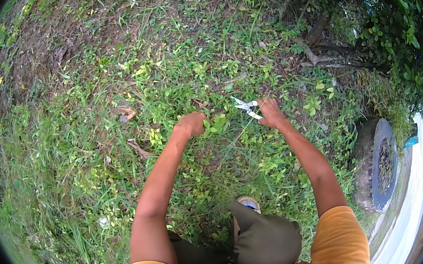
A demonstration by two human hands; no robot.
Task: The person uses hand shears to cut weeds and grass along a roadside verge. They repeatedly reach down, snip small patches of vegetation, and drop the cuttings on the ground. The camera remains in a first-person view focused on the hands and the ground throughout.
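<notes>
My right hand [270, 112] grips a pair of pruning shears [247, 107] with white handles. Its blades are parted and point left, just above the low weeds. A long thin dry stalk [243, 130] slants down and left beside the shears' handles. To the left, my left hand [194, 123] is curled closed at ground level among the greenery. A leafy green plant [216, 125] shows at its fingers, which seem closed on it; the fingertips are hidden. A gap of weeds lies between the shears' tips and my left hand.
Curled dry leaves [127, 113] and a dry brown piece [141, 148] lie left of my left hand. A shrub [390, 21] with low woody branches [318, 57] stands upper right. An old tyre [375, 164] rests at the right, near a pale road [417, 186]. My shoe [249, 204] is below.
</notes>
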